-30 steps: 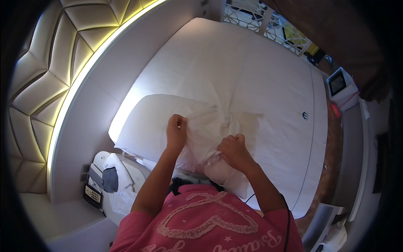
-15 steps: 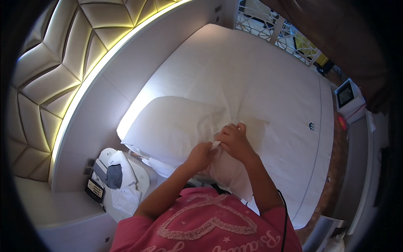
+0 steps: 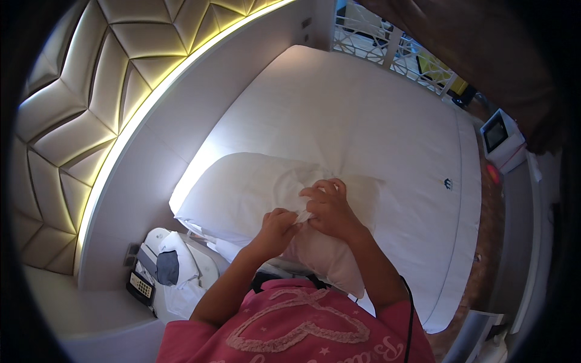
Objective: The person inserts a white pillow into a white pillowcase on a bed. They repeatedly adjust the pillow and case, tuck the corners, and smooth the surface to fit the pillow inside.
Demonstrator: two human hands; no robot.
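A white pillow in a white pillowcase lies across the near left part of the bed. My left hand is closed on a gathered, twisted bit of the pillowcase. Close beside it on the right, my right hand pinches the same bunched cloth, its upper fingers bent over the fabric. A short end of the cloth shows between the two hands. Creases run outward from the grip, and the pillow's near right end hangs toward my body.
At the left stands a bedside table with folded cloths, a grey cloth and a black telephone. A padded, lit wall panel rises behind it. A white box-like device and a lattice screen stand beyond the bed.
Both hands have shifted slightly left and nearer to me, still gripping the bunched pillowcase. The whole view has tilted slightly.
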